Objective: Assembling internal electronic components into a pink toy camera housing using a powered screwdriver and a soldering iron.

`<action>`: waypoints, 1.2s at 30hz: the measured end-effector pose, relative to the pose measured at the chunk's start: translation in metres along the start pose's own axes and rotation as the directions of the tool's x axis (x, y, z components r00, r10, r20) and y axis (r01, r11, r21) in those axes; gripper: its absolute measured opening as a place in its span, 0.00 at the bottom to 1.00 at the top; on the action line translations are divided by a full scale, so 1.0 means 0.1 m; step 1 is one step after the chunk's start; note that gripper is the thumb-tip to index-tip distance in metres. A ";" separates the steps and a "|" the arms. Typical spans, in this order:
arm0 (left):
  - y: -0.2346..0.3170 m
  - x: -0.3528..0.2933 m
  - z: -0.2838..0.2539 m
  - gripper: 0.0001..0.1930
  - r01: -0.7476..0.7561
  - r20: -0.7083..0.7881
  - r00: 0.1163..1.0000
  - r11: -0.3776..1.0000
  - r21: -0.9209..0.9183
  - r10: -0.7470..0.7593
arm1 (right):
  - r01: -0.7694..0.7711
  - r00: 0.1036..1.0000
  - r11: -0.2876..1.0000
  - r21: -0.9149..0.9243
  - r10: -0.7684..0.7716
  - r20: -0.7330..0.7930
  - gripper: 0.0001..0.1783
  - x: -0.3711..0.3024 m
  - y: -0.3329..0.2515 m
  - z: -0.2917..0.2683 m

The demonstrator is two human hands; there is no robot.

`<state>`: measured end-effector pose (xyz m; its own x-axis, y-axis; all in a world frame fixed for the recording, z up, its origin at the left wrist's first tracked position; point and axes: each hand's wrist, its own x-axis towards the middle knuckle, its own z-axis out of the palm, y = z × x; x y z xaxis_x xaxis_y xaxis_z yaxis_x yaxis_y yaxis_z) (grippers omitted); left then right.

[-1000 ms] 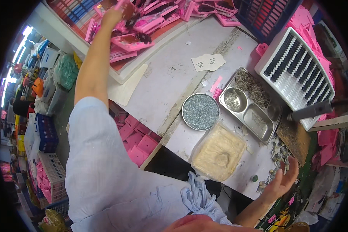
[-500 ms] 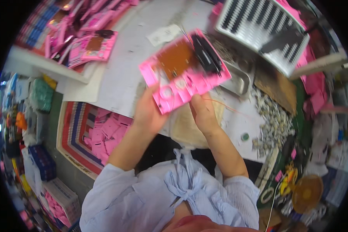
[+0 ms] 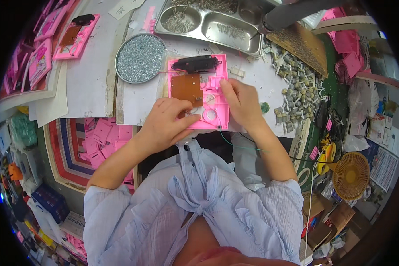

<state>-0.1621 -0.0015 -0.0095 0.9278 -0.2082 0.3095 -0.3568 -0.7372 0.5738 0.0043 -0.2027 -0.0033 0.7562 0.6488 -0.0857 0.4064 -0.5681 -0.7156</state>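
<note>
Plainly, we have the pink case (image 3: 213, 80) in front of our body, over the near edge of the table (image 3: 93, 66), with its inner side facing up; what bears it from below is hidden. Our right hand (image 3: 244, 103) is closed round its right edge, thumb lying over the rim and the other fingers out of sight beneath or beside it. Our left hand (image 3: 166, 120) is at the lower left corner, half curled, its fingertips by the lower edge of the brown board (image 3: 186, 90) and a gap between thumb and fingers; we cannot tell whether it pinches anything.

The case looks like thin, stiff plastic, so we judge it light, a bit smooth and likely to hold its shape under a modest grip. The black part (image 3: 196, 64) across the top end may make that end heavier. The delicate bits, we reckon, are the board and the thin green wire (image 3: 230, 142) trailing off the lower edge toward our right forearm, which could snag or pull loose. The outer rims, right and left, seem the best places to take hold, with fingers kept off the board.

Near the case stand a round dish (image 3: 116, 62) and a steel tray (image 3: 235, 43).
</note>
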 end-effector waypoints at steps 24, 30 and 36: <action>-0.08 0.04 -0.08 0.20 0.015 0.147 0.989 0.999 0.043 -0.022 | 0.076 0.990 0.996 0.048 -0.070 -0.120 0.11 -0.25 0.21 0.05; 0.20 0.21 0.02 0.24 0.103 0.022 0.994 0.993 0.059 -0.104 | -0.336 0.936 0.754 0.565 0.202 0.288 0.06 -1.12 -0.18 0.22; 0.10 0.08 0.20 0.23 -0.176 0.166 0.972 0.984 0.027 0.169 | 0.143 0.899 0.564 0.813 -0.417 0.131 0.08 -0.82 -0.16 -0.02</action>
<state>-0.1559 -0.0234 -0.0158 0.8592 -0.4335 0.2717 -0.5112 -0.7062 0.4898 -0.0628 -0.2479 0.0169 0.4431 0.8869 0.1306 -0.0792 0.1839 -0.9798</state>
